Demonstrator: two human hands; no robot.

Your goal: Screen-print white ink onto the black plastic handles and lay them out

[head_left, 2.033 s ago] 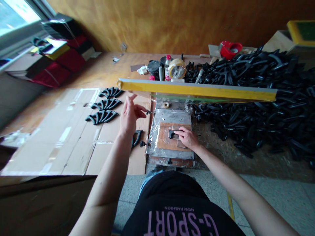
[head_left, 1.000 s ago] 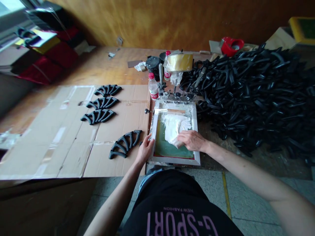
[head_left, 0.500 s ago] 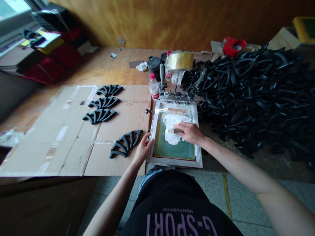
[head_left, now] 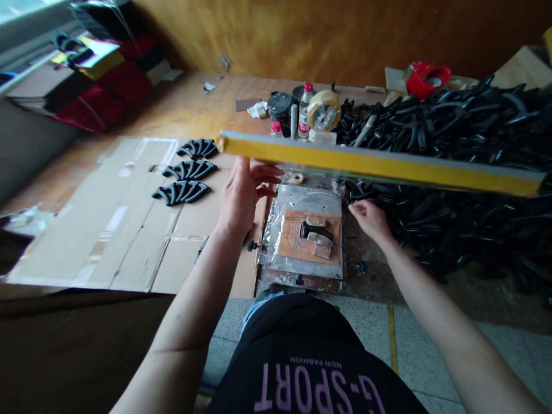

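The printing screen frame [head_left: 379, 164] is raised and seen edge-on, its yellow and grey side crossing the view. Below its left part is my left hand [head_left: 245, 195], fingers apart, the top of the hand meeting the frame's lower edge. Under the raised frame, one curved black plastic handle [head_left: 318, 232] lies on a wooden jig [head_left: 290, 244] fixed to a grey plate [head_left: 302, 198]. My right hand [head_left: 371, 218] is closed to the right of the plate, beside the pile of black handles [head_left: 457, 230]; whatever its fingertips hold, if anything, cannot be made out. The frame's mesh is hidden.
Three rows of black handles [head_left: 183, 192] lie on flattened cardboard [head_left: 125, 230] at left; my left forearm covers others. Behind the frame stand bottles [head_left: 305, 109], a dark tub [head_left: 280, 106] and a tape roll [head_left: 324, 110]. A red tape dispenser [head_left: 426, 79] sits back right.
The screen frame has swung up from flat, uncovering the jig and handle. My right hand has left the white ink area and moved right; my left hand has risen with the frame.
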